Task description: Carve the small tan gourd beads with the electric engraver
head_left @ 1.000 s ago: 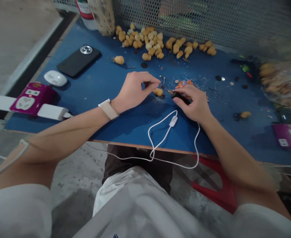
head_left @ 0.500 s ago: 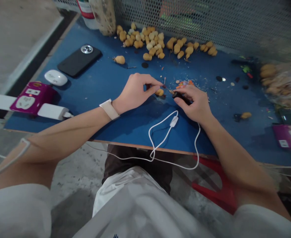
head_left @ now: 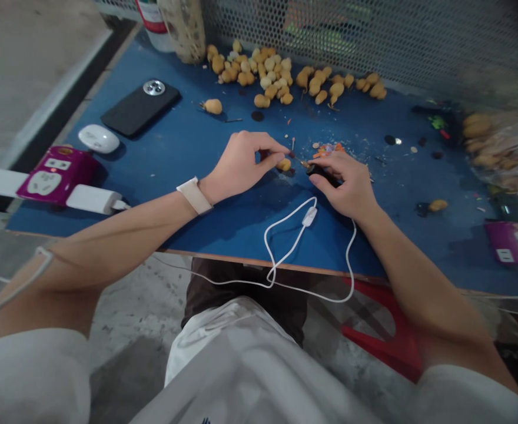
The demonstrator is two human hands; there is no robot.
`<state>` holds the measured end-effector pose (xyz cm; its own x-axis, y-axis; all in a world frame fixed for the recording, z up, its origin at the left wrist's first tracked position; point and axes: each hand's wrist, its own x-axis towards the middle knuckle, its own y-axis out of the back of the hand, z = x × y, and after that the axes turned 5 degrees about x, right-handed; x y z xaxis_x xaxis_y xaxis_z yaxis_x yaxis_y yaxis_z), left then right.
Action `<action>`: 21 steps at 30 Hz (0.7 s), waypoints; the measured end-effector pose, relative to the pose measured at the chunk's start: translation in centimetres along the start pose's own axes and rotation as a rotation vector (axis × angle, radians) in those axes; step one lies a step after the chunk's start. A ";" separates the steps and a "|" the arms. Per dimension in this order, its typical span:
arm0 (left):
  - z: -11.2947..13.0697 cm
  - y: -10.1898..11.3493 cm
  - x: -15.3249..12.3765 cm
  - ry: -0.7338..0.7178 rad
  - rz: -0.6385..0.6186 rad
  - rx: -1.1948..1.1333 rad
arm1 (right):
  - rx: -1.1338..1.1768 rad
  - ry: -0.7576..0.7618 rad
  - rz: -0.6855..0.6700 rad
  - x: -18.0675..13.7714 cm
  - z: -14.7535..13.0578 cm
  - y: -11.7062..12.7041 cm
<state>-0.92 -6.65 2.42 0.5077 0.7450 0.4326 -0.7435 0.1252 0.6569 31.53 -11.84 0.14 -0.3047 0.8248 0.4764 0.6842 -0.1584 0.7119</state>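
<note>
My left hand [head_left: 243, 162] reaches in from the left, thumb and forefinger pinched on a small dark reddish piece [head_left: 291, 153]. Just under these fingertips is a small tan gourd [head_left: 284, 165]; whether they touch it I cannot tell. My right hand [head_left: 349, 182] is closed around a black-handled tool [head_left: 323, 174], whose thin metal tip points left at the reddish piece. A white cord [head_left: 351, 259] with an inline switch [head_left: 309, 216] loops below my right hand. Behind that hand lies a little heap of orange and purple bits [head_left: 328, 149].
Many small gourds [head_left: 270, 73] line the back of the blue table [head_left: 188, 147], before a perforated metal screen [head_left: 347, 53]. At left are a black phone [head_left: 138, 112], a white case [head_left: 99, 138] and a purple power adapter [head_left: 58, 174]. A plastic bag of gourds [head_left: 501, 153] lies at right.
</note>
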 end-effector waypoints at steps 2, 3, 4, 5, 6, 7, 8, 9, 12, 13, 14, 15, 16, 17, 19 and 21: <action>0.0 0.0 0.0 -0.001 -0.006 0.017 | 0.001 -0.002 -0.003 0.0 0.0 0.0; 0.0 0.0 0.0 0.000 -0.008 0.027 | 0.000 -0.006 -0.005 0.0 0.0 0.0; 0.0 0.1 0.0 0.004 -0.006 0.039 | -0.002 -0.011 -0.006 0.0 0.0 0.0; -0.1 0.1 0.1 0.010 -0.003 0.050 | -0.002 -0.016 -0.005 0.0 0.0 0.0; -0.3 0.2 0.1 0.017 0.001 0.061 | 0.001 -0.018 -0.001 0.0 0.0 -0.1; -0.5 0.2 0.2 0.024 0.003 0.074 | 0.003 -0.017 0.004 0.0 0.1 0.0; -0.8 0.3 0.2 0.029 0.001 0.091 | 0.005 -0.014 0.008 -0.1 0.1 0.0; -1.1 0.3 0.2 0.028 -0.009 0.111 | 0.005 -0.011 0.011 -0.1 0.2 0.1; -2.0 0.0 0.4 -0.002 -0.089 0.185 | -0.010 -0.012 0.003 -0.2 0.5 0.5; -2.3 -0.2 0.4 -0.011 -0.125 0.210 | -0.017 -0.014 -0.002 -0.2 0.6 0.6; -2.5 -0.4 0.5 -0.015 -0.158 0.232 | -0.026 -0.014 -0.007 -0.2 0.7 0.7; -2.7 -0.6 0.6 -0.014 -0.185 0.250 | -0.036 -0.012 -0.013 -0.3 0.8 0.8; -2.9 -0.8 0.7 -0.009 -0.204 0.263 | -0.045 -0.009 -0.020 -0.3 0.9 0.8; -3.0 -1.0 0.8 -0.005 -0.216 0.269 | -0.054 -0.006 -0.029 -0.3 0.9 0.8; -3.1 -1.2 1.0 -0.006 -0.220 0.264 | -0.067 -0.003 -0.047 -0.3 1.0 0.6; -3.1 -1.1 1.0 -0.016 -0.217 0.250 | -0.075 -0.005 -0.055 -0.3 0.9 0.5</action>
<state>-0.91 -4.03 0.24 0.6507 0.7079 0.2747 -0.4889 0.1138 0.8649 32.61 -11.66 -0.11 -0.3365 0.8362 0.4329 0.6151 -0.1529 0.7735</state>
